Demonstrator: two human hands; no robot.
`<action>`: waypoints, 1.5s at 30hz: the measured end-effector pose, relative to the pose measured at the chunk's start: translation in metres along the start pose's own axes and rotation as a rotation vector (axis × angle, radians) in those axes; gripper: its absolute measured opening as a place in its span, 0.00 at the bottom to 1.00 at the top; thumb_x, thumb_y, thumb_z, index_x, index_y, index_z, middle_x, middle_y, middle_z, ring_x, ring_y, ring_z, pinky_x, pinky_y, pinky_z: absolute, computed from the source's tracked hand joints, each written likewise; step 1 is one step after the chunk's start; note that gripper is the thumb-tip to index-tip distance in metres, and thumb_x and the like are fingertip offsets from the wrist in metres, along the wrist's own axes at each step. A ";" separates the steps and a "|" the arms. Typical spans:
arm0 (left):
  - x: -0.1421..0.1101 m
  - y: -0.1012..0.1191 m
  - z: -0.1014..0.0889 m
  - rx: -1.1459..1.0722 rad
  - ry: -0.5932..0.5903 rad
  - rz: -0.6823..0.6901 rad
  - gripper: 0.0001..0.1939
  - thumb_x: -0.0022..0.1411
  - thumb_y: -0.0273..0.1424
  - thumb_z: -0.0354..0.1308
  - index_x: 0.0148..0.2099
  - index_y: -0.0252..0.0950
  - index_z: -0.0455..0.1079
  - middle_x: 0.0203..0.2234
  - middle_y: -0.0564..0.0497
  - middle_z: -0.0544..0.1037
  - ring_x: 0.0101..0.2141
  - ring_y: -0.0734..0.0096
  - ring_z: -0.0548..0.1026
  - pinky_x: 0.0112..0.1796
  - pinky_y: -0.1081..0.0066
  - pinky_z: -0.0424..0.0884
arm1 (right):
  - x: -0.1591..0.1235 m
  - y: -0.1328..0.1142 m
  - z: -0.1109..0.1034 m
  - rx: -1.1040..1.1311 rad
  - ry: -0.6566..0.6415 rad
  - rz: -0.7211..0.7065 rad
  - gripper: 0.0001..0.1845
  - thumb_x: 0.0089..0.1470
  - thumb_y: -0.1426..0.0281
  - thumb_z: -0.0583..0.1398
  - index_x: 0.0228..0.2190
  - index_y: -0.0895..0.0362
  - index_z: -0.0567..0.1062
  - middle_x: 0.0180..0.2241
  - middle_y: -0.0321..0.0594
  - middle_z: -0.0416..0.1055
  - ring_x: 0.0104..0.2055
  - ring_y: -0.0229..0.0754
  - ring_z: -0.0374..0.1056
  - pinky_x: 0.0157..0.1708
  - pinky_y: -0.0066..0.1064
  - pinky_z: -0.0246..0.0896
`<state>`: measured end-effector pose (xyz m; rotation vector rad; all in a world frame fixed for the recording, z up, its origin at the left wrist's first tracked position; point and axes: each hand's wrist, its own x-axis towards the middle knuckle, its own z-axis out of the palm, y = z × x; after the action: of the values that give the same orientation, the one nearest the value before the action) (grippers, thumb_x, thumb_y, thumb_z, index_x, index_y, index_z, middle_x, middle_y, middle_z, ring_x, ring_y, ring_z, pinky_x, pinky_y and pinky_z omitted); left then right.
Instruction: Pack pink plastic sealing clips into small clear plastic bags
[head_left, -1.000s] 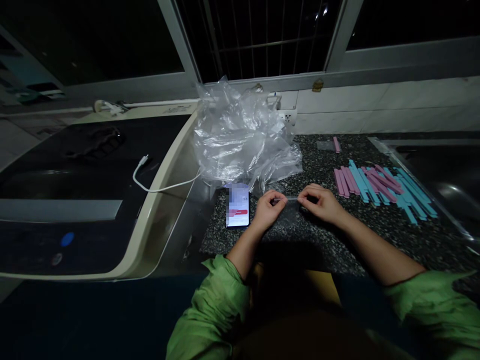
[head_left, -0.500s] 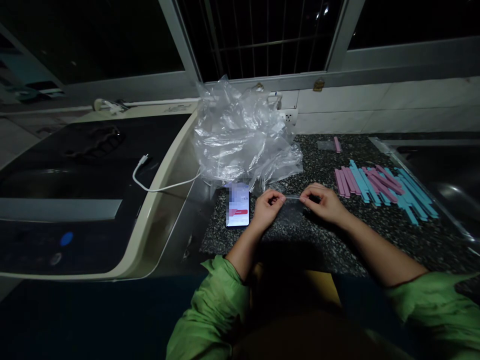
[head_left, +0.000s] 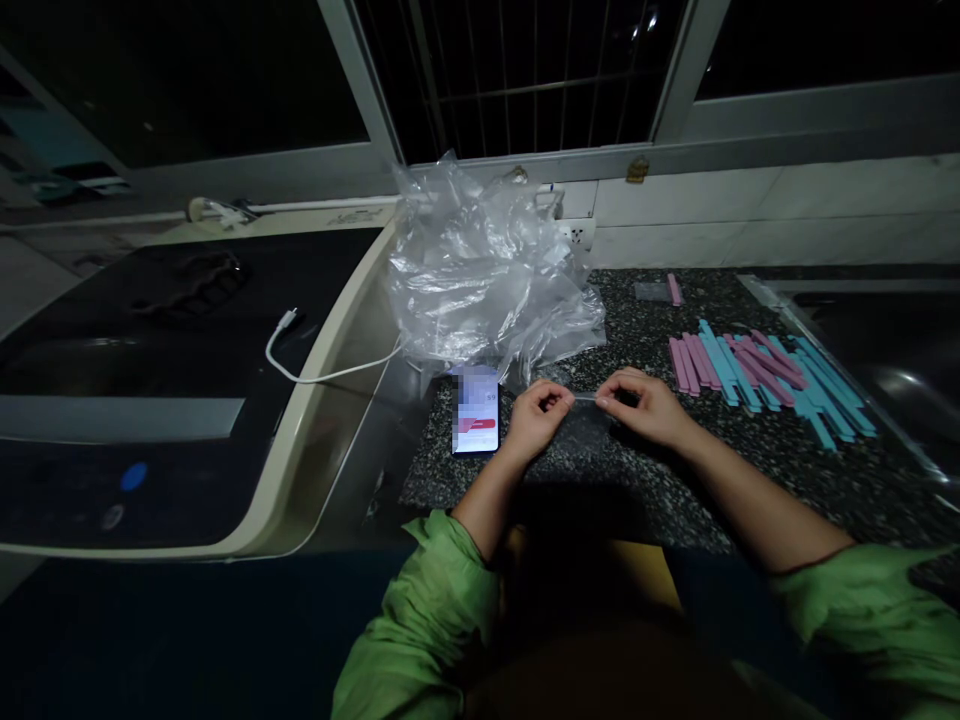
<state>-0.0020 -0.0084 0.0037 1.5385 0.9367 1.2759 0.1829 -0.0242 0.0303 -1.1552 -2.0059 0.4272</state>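
Observation:
A small clear plastic bag hangs between my two hands over the dark speckled counter. My left hand pinches one end of its top edge between thumb and fingertips. At the other end my right hand has the same edge pinched, thumb against fingers. The bag's transparent body is hard to make out against the stone. To the right of my right hand lie pink strips and light-blue strips, flat and narrow, in an overlapping spread. A lit phone rests just left of my left hand.
A big crumpled heap of clear plastic bags lies behind the phone. At the back is a single pink strip beside a small clear bag. A washing machine with a white cable stands left; a sink is at right.
The hands have drawn very slightly closer together along the bag's top edge. The strips, phone and plastic heap stay where they were.

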 end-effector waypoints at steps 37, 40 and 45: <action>0.001 -0.007 0.004 0.252 -0.232 0.080 0.06 0.52 0.29 0.60 0.24 0.36 0.72 0.23 0.52 0.74 0.29 0.71 0.70 0.37 0.69 0.64 | 0.001 -0.002 -0.002 0.037 0.124 0.017 0.11 0.51 0.64 0.58 0.21 0.55 0.70 0.22 0.37 0.70 0.30 0.41 0.64 0.34 0.35 0.59; 0.000 -0.007 0.004 0.215 -0.229 0.076 0.07 0.52 0.31 0.60 0.24 0.36 0.72 0.22 0.52 0.74 0.28 0.71 0.70 0.36 0.69 0.64 | 0.001 -0.002 -0.002 0.057 0.113 0.068 0.11 0.50 0.63 0.58 0.21 0.55 0.71 0.23 0.38 0.70 0.31 0.41 0.65 0.36 0.35 0.60; 0.000 -0.004 0.000 0.057 -0.037 -0.003 0.09 0.51 0.34 0.60 0.23 0.35 0.71 0.20 0.54 0.71 0.26 0.74 0.68 0.32 0.73 0.62 | 0.001 0.002 0.000 0.160 0.039 0.239 0.14 0.43 0.61 0.61 0.31 0.56 0.74 0.30 0.39 0.72 0.33 0.41 0.67 0.35 0.34 0.62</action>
<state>-0.0020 -0.0066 -0.0003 1.5992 0.9587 1.2240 0.1834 -0.0223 0.0298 -1.2956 -1.7719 0.6682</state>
